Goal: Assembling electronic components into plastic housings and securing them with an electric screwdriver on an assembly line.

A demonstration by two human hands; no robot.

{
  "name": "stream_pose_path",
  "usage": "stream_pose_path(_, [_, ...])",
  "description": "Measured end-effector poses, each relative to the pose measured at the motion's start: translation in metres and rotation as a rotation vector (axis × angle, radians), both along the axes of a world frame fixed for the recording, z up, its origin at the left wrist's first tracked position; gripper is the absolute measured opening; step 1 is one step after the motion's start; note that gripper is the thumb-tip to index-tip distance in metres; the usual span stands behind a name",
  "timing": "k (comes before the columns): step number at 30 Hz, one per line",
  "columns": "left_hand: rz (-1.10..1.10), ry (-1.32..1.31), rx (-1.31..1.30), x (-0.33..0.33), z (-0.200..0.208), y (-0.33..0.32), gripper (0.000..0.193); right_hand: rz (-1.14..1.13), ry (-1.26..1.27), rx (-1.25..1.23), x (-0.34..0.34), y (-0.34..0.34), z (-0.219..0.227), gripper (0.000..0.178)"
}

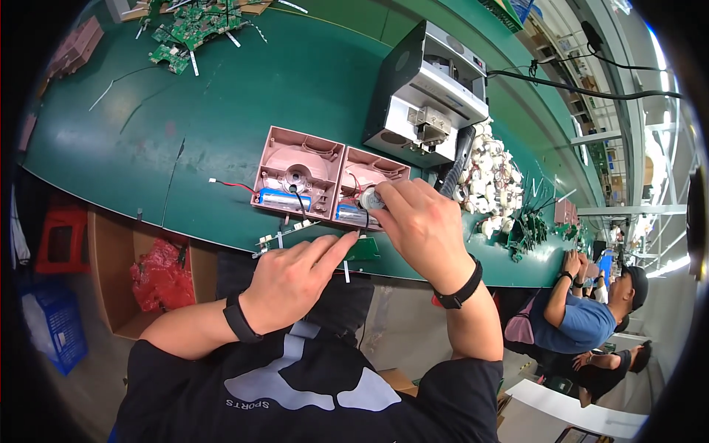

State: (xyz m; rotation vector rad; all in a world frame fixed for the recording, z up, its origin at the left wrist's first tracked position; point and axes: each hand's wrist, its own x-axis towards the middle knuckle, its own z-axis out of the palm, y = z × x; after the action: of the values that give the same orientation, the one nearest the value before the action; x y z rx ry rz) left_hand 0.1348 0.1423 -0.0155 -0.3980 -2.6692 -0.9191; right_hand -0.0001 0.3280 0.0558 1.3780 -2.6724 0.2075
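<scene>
Two joined pink plastic housing halves (301,164) lie open near the bench's front edge. In the left half sits a blue-wrapped battery (285,198); a similar battery (351,215) lies in the right one. My right hand (425,229) pinches a round silver-white part (371,198) over the right half. My left hand (295,280) has its fingers stretched toward that half's near edge, the fingertips beside a black wire and a green circuit board (363,249); its thumb is hidden. A narrow board strip with white connectors (289,235) lies in front of the left half.
Behind the housing stands a grey-black machine (428,96). White round parts with wires (491,177) are heaped to its right, near green boards (528,229). More circuit boards (196,33) lie far left. A cardboard box (122,273) holds red plastic. Another person (576,317) works at right.
</scene>
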Motion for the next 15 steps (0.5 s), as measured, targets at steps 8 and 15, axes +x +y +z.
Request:
stream_pose_path(8, [-0.011, -0.012, -0.001, 0.0, 0.0, 0.0, 0.055, -0.013, 0.051, -0.029, 0.008, 0.0, 0.0, 0.026])
stream_pose_path(15, [-0.019, -0.001, -0.002, 0.001, 0.0, 0.0, 0.054, 0.057, 0.062, -0.02, 0.011, 0.004, -0.003, 0.03])
